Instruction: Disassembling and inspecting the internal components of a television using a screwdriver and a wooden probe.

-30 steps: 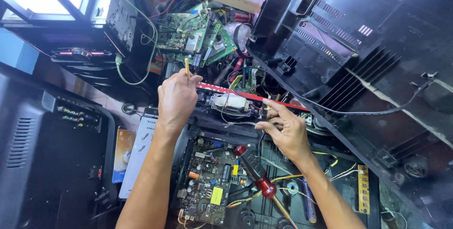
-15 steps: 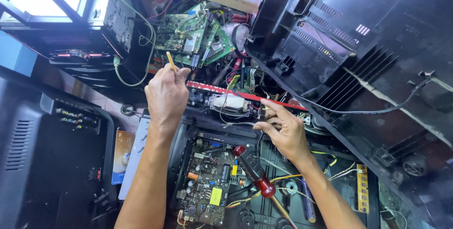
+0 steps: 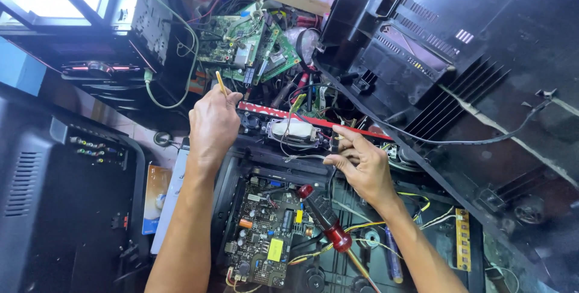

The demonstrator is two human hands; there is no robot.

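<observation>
My left hand [image 3: 212, 123] is closed around a thin yellow stick-like tool [image 3: 222, 83], its tip pointing up and away near the left end of a red strip board [image 3: 283, 117]. My right hand [image 3: 359, 165] pinches a black wire [image 3: 330, 178] at the right part of that strip, beside a small white component [image 3: 292, 131]. Below the hands lies an opened black chassis with a dark circuit board [image 3: 265, 238]. A red-and-black screwdriver [image 3: 324, 219] lies loose across it.
Green circuit boards [image 3: 244, 42] and tangled cables pile up at the back. A large black plastic rear cover [image 3: 458, 70] leans on the right. A black device casing [image 3: 54, 190] stands at the left. A small yellow strip board [image 3: 463, 248] lies at lower right.
My left hand has shifted a little left and farther away with the yellow tool. My right hand stays at the strip, holding the wire.
</observation>
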